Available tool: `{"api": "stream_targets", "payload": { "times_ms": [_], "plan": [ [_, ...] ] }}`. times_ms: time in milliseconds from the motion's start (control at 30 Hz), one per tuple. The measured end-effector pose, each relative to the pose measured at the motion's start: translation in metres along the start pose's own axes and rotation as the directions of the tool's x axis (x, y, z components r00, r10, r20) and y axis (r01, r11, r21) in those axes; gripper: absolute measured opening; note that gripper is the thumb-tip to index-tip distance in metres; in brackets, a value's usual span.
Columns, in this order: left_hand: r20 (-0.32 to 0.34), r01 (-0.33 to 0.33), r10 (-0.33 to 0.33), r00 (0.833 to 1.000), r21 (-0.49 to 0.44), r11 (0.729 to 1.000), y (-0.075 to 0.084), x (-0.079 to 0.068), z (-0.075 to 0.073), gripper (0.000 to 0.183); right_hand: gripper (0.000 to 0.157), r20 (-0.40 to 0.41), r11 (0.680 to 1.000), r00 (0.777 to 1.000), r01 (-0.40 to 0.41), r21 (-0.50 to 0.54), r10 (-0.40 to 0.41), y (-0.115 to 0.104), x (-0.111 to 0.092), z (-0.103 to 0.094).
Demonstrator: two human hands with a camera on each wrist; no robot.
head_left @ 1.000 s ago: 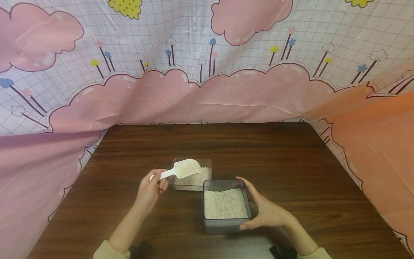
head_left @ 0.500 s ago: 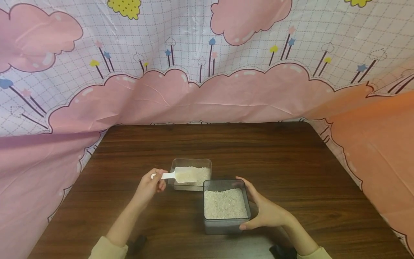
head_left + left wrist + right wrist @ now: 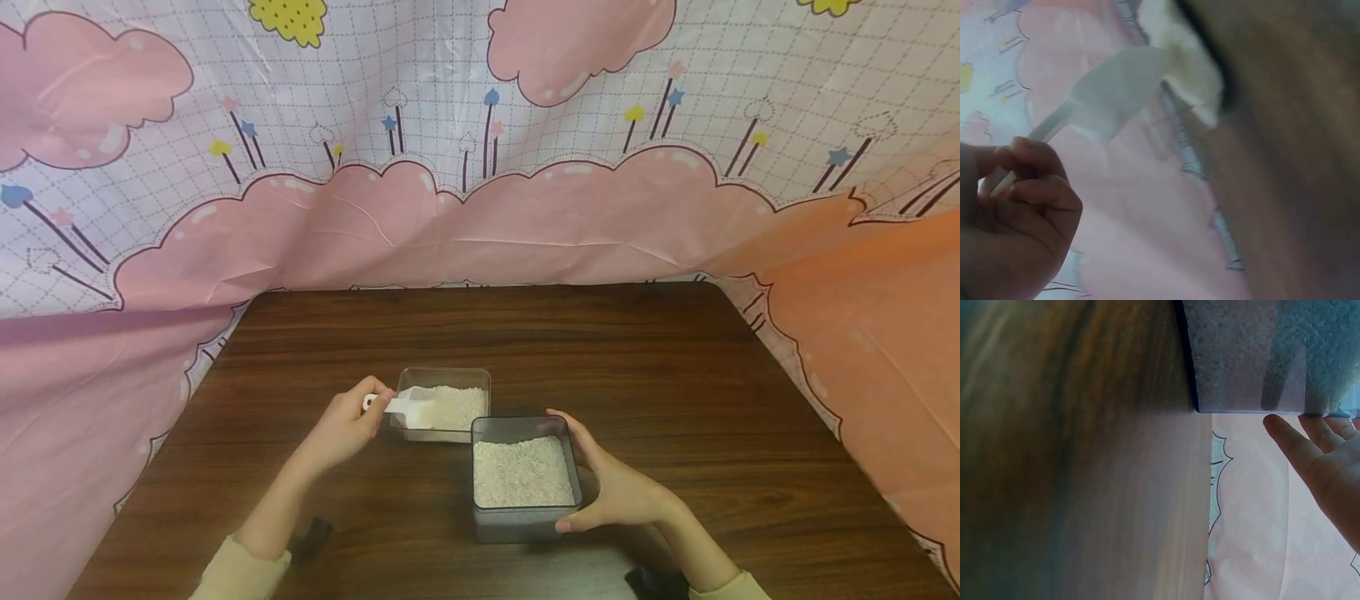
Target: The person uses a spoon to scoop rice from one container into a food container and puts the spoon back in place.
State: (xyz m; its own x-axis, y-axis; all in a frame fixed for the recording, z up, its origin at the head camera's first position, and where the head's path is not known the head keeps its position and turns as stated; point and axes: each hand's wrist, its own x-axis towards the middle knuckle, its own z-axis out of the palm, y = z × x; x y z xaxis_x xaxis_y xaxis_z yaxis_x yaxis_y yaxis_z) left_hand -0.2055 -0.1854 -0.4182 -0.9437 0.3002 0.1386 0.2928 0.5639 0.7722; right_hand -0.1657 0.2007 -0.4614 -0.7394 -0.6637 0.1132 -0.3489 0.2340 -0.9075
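My left hand [image 3: 347, 423] pinches the handle of a white plastic scoop [image 3: 412, 407] over a low clear container [image 3: 480, 436] of white rice. The scoop is tipped, its bowl turned over above the rice; in the left wrist view the blurred scoop [image 3: 1116, 90] shows from its outside, tip close to the rice. Nearer the front stands a deeper grey see-through container [image 3: 517, 527], well filled with rice. My right hand [image 3: 618, 490] holds its right side, thumb at the front corner and fingers towards the back. In the right wrist view the fingertips [image 3: 1275, 425] meet its wall.
Both containers stand on a dark wood-grain table [image 3: 600, 350], the grey one overlapping the clear one's corner in the head view. A printed pink and white curtain [image 3: 480, 225] hangs around the table's back and sides.
The scoop, level and loaded with rice a second ago, has come down and turned over above the clear container. My left hand has rotated with it; the right hand and grey container stay put.
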Motion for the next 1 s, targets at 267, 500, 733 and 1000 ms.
{"api": "stream_targets", "payload": {
  "times_ms": [267, 500, 733, 1000],
  "plan": [
    [0.036, -0.264, 0.279, 0.96, 0.464, 0.846, 0.034, -0.008, -0.002, 0.006, 0.121, -0.009, 1.0, 1.0, -0.007, -0.01, 0.007, -0.001, -0.001, 0.0],
    [-0.08, -0.368, 0.492, 0.867, 0.561, 0.741, 0.055, -0.017, 0.003, 0.005, 0.121, -0.006, 1.0, 1.0, 0.0, -0.017, 0.0, -0.002, -0.001, 0.0],
    [-0.192, -0.503, 0.581, 0.791, 0.337, 0.796, 0.077, -0.03, 0.002, 0.008, 0.122, -0.011, 1.0, 1.0, 0.007, -0.018, -0.007, 0.001, 0.0, 0.001],
    [-0.024, -0.605, 0.631, 0.776, 0.256, 0.754, 0.094, -0.028, 0.009, 0.015, 0.122, -0.01, 0.999, 1.0, 0.027, -0.032, -0.027, 0.001, 0.0, 0.0]
  ]
}}
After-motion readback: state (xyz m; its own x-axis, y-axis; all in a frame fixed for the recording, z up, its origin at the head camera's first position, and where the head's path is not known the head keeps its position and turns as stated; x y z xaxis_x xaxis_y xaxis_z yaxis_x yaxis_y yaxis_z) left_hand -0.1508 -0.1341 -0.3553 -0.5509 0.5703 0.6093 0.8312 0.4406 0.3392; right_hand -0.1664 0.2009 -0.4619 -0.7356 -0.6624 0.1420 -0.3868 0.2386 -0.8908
